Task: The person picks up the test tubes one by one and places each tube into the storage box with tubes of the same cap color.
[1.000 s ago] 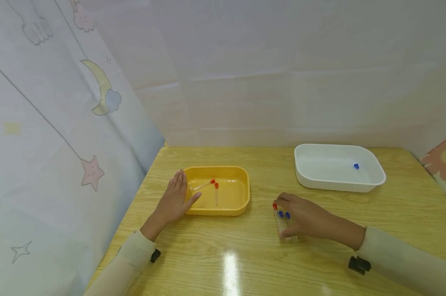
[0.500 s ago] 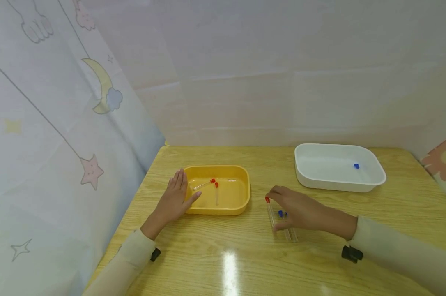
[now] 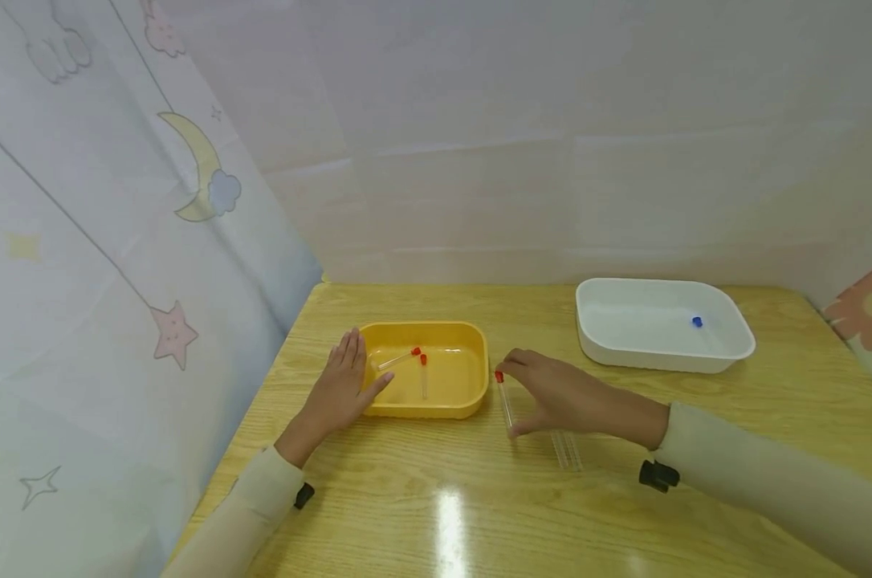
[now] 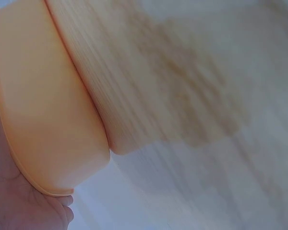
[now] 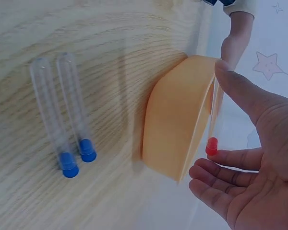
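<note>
My right hand (image 3: 559,397) pinches a red-capped test tube (image 3: 506,405) lengthwise, thumb at the clear end and a fingertip at the cap. It is held above the table, just right of the yellow tray (image 3: 427,413). My left hand (image 3: 337,392) rests on that tray's left rim, fingers straight. Inside the tray lie two more red-capped tubes, one slanted tube (image 3: 397,362) and one lengthwise tube (image 3: 425,384). Two blue-capped test tubes (image 5: 50,110) lie side by side on the wood in the right wrist view; in the head view my right hand hides their caps.
A white tray (image 3: 645,360) stands at the back right, with a blue cap (image 3: 697,322) visible inside; any tube attached to it cannot be made out. Cloth hangs behind the wooden table (image 3: 378,498) and along its left side.
My right hand has lifted the red-capped test tube away from beside the blue-capped ones and carried it left, towards the yellow tray. My left hand has stayed on the rim.
</note>
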Available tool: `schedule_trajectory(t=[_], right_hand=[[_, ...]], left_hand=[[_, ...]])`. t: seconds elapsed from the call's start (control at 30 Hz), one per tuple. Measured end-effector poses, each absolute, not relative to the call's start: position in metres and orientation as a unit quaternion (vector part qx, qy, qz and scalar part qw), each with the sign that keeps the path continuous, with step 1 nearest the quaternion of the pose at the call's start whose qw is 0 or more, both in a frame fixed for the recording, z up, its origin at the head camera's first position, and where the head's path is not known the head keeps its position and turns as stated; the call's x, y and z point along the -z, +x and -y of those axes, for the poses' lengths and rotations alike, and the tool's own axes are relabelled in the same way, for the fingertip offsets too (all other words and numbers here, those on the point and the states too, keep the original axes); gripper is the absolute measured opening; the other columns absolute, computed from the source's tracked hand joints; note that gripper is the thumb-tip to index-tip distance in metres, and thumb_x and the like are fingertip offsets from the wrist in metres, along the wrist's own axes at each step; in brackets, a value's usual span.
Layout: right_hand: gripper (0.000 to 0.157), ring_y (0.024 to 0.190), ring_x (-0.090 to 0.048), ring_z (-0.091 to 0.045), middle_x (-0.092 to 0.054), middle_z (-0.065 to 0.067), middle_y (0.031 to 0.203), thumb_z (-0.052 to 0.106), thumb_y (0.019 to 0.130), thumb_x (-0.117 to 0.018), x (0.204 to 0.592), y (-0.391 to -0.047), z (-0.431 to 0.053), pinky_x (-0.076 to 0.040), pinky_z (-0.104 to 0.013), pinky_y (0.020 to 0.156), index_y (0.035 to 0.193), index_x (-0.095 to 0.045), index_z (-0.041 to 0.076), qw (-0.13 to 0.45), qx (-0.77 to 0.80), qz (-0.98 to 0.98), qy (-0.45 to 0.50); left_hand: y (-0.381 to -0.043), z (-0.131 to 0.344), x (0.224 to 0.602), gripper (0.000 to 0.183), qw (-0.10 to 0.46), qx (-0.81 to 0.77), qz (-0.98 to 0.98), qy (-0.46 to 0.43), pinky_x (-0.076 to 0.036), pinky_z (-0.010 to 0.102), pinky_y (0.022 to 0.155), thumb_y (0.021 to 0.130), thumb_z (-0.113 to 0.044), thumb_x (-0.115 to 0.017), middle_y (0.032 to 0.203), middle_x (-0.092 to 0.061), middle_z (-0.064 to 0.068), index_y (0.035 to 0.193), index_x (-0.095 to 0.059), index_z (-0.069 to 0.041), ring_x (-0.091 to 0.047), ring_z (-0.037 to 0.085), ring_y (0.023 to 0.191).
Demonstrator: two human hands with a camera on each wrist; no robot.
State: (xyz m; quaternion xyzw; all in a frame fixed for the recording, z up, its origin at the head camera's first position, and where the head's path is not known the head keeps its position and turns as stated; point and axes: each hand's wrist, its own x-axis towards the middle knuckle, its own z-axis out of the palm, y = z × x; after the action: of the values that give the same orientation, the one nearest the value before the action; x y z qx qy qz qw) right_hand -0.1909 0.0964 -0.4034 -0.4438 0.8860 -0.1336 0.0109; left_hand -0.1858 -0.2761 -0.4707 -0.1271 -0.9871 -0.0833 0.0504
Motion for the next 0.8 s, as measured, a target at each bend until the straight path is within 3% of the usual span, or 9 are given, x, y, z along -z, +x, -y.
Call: schedule_trajectory(t=[0.17, 0.37, 0.8], right_hand=[[0.099, 0.109, -0.054, -0.021, -0.050, -0.008, 0.126, 0.077, 0.065, -0.058, 0.400, -0.196, -0.089, -0.049, -0.035, 0.088, 0.130, -0.051, 0.003, 0.010, 0.136, -0.884, -0.448], [0.097, 0.113, -0.053, -0.022, -0.049, -0.009, 0.130, 0.076, 0.066, -0.059, 0.395, -0.198, -0.084, -0.049, -0.036, 0.089, 0.132, -0.051, 0.005, 0.025, 0.132, -0.887, -0.441], [0.100, 0.113, -0.053, -0.021, -0.049, -0.010, 0.131, 0.076, 0.067, -0.058, 0.394, -0.205, -0.077, -0.049, -0.034, 0.090, 0.134, -0.049, 0.002, 0.015, 0.143, -0.882, -0.450]], left_hand=[[-0.186, 0.275, 0.470, 0.094, 0.053, 0.083, 0.987, -0.130, -0.007, 0.048, 0.114, 0.093, -0.067, -0.023, 0.155, 0.007, 0.018, 0.148, -0.006, 0.007, 0.001, 0.033, 0.143], [-0.187, 0.274, 0.469, 0.094, 0.045, 0.085, 0.987, -0.126, -0.005, 0.047, 0.114, 0.093, -0.068, -0.023, 0.155, 0.012, 0.014, 0.148, -0.004, 0.006, 0.008, 0.028, 0.143], [-0.186, 0.276, 0.469, 0.093, 0.050, 0.083, 0.987, -0.128, -0.007, 0.049, 0.113, 0.094, -0.066, -0.026, 0.155, 0.010, 0.016, 0.148, -0.005, 0.007, 0.002, 0.033, 0.143]])
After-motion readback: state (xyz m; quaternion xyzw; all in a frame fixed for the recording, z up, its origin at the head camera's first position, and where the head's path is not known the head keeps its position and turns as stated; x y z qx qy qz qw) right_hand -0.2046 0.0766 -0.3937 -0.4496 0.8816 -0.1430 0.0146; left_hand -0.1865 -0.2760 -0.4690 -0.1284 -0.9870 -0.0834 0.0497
